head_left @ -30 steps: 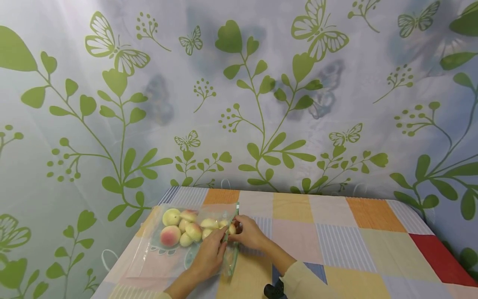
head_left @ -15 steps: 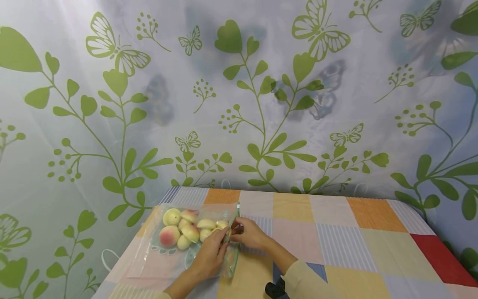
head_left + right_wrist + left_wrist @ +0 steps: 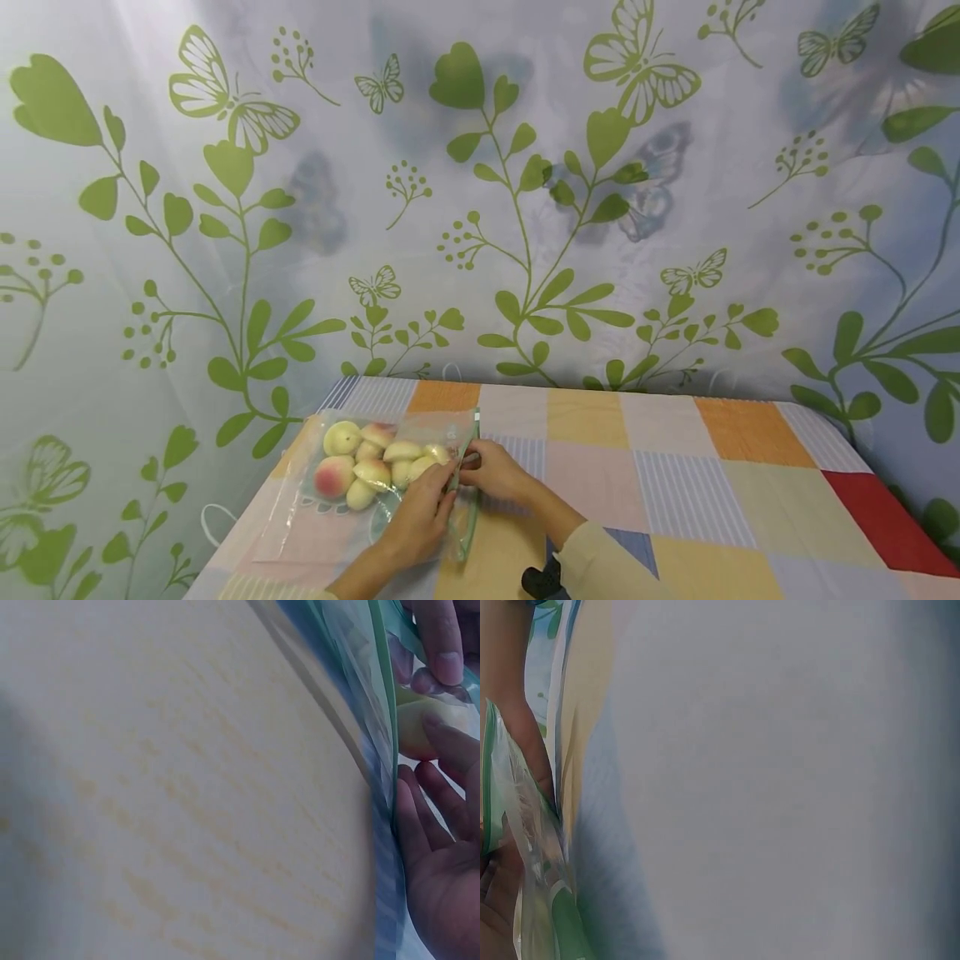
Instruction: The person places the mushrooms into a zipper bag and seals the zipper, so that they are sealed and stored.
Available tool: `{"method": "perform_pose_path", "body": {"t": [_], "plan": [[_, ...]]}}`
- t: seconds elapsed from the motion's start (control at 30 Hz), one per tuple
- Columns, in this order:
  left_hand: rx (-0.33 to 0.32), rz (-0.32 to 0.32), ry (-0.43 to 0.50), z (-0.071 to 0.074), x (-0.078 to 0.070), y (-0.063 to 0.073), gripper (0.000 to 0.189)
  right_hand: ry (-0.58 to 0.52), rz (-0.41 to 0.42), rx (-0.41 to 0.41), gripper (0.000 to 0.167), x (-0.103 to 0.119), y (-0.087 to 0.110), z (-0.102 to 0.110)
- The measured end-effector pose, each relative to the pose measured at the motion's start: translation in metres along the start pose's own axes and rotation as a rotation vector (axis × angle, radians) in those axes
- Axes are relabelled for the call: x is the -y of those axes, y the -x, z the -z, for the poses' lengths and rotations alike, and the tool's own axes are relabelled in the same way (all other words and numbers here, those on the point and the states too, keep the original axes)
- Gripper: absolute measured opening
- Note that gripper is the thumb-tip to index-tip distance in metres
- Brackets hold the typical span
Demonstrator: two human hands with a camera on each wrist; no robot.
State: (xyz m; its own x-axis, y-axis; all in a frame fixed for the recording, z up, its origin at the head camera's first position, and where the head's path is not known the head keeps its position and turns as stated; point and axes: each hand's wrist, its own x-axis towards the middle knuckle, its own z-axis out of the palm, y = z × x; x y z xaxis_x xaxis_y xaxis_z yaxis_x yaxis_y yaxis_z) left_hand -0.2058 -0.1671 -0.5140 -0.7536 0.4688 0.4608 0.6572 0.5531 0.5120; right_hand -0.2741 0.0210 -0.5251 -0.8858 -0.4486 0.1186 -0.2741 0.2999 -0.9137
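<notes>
A clear zip bag (image 3: 300, 537) with a green zip strip (image 3: 474, 504) lies on the table's left part, mouth to the right. Several pale yellow mushroom-shaped pieces (image 3: 373, 473), some blushed pink, lie in it. My left hand (image 3: 420, 512) lies over the bag and pinches its mouth edge. My right hand (image 3: 498, 473) is at the mouth, fingertips beside those of the left. In the right wrist view its fingers are spread loosely, one tip against a pale mushroom-shaped piece (image 3: 414, 736). The left wrist view catches mostly the bag's edge (image 3: 525, 802).
A patchwork cloth (image 3: 697, 508) covers the table. Behind hangs a pale curtain (image 3: 420, 333) printed with green leaves and butterflies. At the left table edge is a white cord loop (image 3: 213, 527). A black device (image 3: 547, 581) sits at the right wrist.
The mushroom-shaped pieces have shifted left, deeper into the bag, and one has rolled over. A dark brown patch at the right fingertips no longer shows. The hands have hardly moved.
</notes>
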Motion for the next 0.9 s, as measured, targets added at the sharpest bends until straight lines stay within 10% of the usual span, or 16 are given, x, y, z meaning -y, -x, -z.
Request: {"method": "perform_pose_path", "body": {"t": [0.9], "plan": [[-0.022, -0.029, 0.021, 0.000, -0.001, 0.000, 0.049, 0.167, 0.019, -0.044, 0.025, 0.004, -0.011, -0.009]]}}
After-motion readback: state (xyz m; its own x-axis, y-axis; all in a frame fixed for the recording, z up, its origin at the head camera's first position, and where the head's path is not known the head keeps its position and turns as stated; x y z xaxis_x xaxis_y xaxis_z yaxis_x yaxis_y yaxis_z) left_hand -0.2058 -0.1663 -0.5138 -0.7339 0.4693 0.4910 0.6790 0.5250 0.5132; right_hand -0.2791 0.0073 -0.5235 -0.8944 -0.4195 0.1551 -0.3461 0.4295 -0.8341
